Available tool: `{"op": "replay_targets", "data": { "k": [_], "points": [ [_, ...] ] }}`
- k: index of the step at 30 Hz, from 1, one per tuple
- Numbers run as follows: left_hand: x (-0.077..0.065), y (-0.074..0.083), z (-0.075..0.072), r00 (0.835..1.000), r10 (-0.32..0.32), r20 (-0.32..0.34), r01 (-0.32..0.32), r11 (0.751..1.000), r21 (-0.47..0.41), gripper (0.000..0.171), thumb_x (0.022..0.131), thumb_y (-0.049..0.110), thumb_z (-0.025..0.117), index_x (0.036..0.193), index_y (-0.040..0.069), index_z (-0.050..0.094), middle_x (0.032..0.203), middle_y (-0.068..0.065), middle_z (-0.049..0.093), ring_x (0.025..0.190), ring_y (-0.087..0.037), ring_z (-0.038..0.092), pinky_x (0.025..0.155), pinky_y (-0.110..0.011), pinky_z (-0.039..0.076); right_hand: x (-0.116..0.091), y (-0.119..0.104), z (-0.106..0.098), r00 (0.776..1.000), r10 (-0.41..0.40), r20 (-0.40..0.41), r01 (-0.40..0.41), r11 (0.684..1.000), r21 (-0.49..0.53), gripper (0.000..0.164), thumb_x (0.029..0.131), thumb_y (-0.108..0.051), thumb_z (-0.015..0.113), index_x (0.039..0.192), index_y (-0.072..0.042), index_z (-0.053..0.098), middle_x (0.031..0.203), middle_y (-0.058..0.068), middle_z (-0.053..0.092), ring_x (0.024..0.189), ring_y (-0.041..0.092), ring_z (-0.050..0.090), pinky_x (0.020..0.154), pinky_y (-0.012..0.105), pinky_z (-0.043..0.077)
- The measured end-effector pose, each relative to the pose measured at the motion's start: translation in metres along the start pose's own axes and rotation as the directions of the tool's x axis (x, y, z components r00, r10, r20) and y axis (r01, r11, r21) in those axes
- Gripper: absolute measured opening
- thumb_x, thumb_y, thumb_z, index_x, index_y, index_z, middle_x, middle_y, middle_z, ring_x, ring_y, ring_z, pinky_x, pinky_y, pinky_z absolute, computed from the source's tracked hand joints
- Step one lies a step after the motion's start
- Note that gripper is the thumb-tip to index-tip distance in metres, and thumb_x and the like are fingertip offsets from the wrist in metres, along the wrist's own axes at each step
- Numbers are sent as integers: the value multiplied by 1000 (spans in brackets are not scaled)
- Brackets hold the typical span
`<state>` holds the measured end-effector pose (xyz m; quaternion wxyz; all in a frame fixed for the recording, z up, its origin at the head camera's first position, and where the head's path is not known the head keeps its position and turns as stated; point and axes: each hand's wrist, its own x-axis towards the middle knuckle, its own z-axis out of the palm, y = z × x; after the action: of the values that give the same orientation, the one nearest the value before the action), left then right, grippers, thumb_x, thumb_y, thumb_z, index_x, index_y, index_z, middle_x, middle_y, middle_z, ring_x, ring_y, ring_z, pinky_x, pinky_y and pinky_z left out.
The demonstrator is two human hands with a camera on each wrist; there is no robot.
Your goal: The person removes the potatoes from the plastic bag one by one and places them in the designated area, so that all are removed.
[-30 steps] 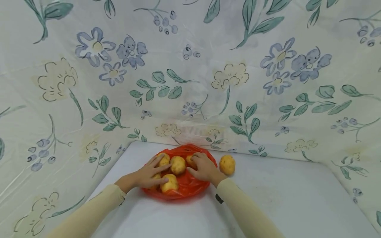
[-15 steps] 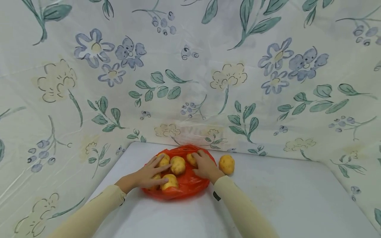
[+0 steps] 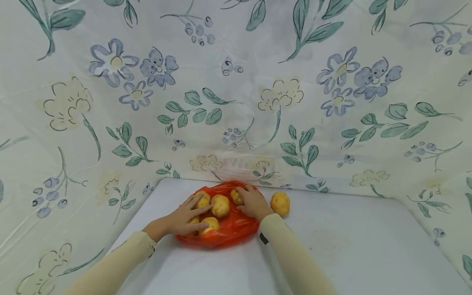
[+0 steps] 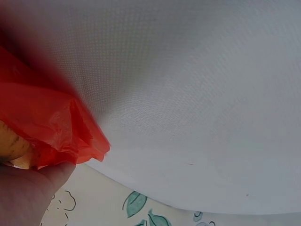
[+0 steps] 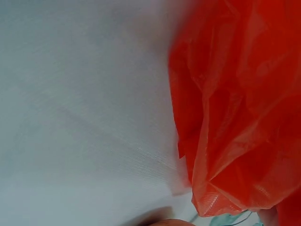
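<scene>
A red plastic bag (image 3: pixel 236 227) lies spread on the white table with several yellow potatoes (image 3: pixel 220 206) in it. My left hand (image 3: pixel 178 219) rests over the potatoes on the left side, its fingers spread and fairly straight. At the back right of the bag, my right hand (image 3: pixel 254 203) grips a potato (image 3: pixel 236 198), fingers over its top and thumb low at its side. The left wrist view shows a fold of the red bag (image 4: pixel 51 120) above the left hand (image 4: pixel 28 193). Crumpled red plastic fills the right of the right wrist view.
One loose potato (image 3: pixel 280 204) sits on the table (image 3: pixel 332 241) just right of the bag. A floral sheet (image 3: pixel 228 114) hangs as a wall behind the table and along its sides. The table's back edge runs close behind the bag.
My right hand has shifted slightly left and back, baring more of the potato under its fingers. The left hand stays over the potatoes. The head view has shifted slightly.
</scene>
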<state>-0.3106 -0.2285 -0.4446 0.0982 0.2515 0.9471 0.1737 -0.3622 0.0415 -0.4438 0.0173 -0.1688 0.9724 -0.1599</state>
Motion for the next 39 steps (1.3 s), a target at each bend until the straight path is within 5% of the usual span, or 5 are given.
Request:
{"op": "replay_targets", "data": {
  "k": [14,27,39],
  "points": [
    [0,-3,7,1000,7,0,-7,1000,-5,71,92,64,53,152,28,40,167,-15,3,149,-51,0,109,-77,18,-7,0,8,999,-11,-49,9,999,-31,61,92,-9,68,147,-23,47,149,10,41,131,34,48,109,50,44],
    [3,-4,4,1000,15,-19,-14,1000,5,70,93,63,52,152,28,40,167,-15,2,149,-51,-2,110,-76,17,-3,9,2,993,-93,-65,97,994,50,60,88,-18,75,143,-16,51,140,11,48,120,29,54,107,45,46],
    [2,-3,2,1000,2,-15,-1,1000,3,70,92,63,52,152,28,40,167,-16,3,149,-51,-1,110,-77,16,0,11,10,989,-134,-54,140,983,116,60,86,-25,76,138,-12,50,142,4,54,133,26,46,114,42,39]
  ]
}}
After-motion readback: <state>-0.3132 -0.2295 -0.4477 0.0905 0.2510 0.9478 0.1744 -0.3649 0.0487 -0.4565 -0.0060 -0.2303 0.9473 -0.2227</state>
